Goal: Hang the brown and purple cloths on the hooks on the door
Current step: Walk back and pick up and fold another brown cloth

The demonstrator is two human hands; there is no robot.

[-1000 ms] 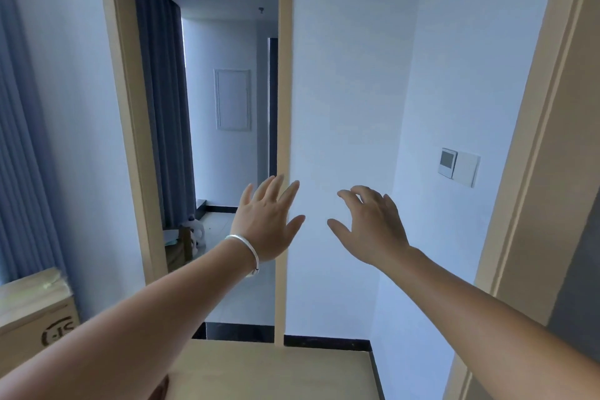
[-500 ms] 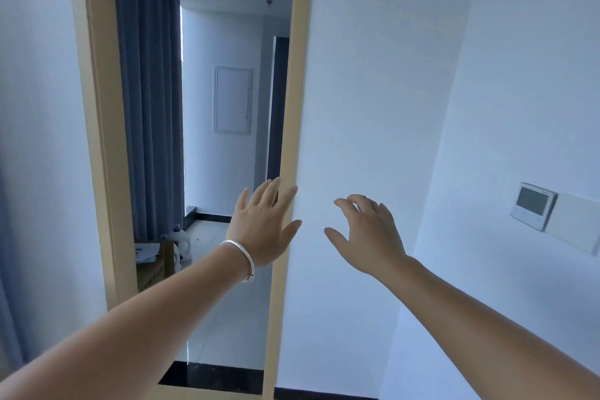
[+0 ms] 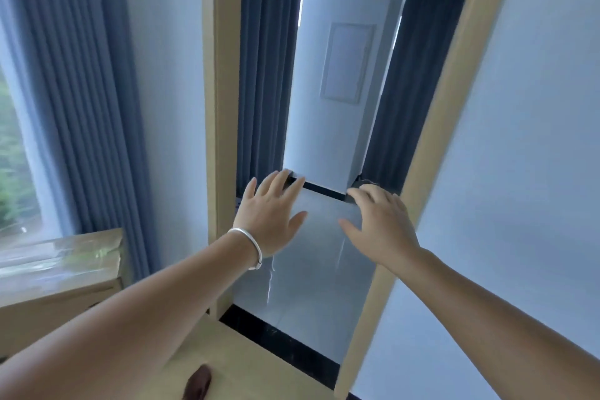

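Note:
Both my arms reach forward toward an open doorway. My left hand [image 3: 271, 214], with a silver bracelet on the wrist, is held up with fingers straight and spread, holding nothing. My right hand [image 3: 381, 224] hovers beside it with fingers loosely bent, also empty. A small patch of brown cloth [image 3: 198, 383] shows at the bottom edge on a light wooden surface [image 3: 246, 364], below my left forearm. No purple cloth, door leaf or hooks are in view.
The wooden door frame [image 3: 220, 107] borders the doorway, with a grey tiled floor [image 3: 311, 269] and dark curtains beyond. Blue curtains [image 3: 81, 91] and a window are at the left, above a wooden cabinet [image 3: 58, 269]. A white wall [image 3: 526, 172] fills the right.
The view has swung left and tilted down: the window, curtains and cabinet have come in, the wall thermostat has gone out. Both hands stay raised and empty.

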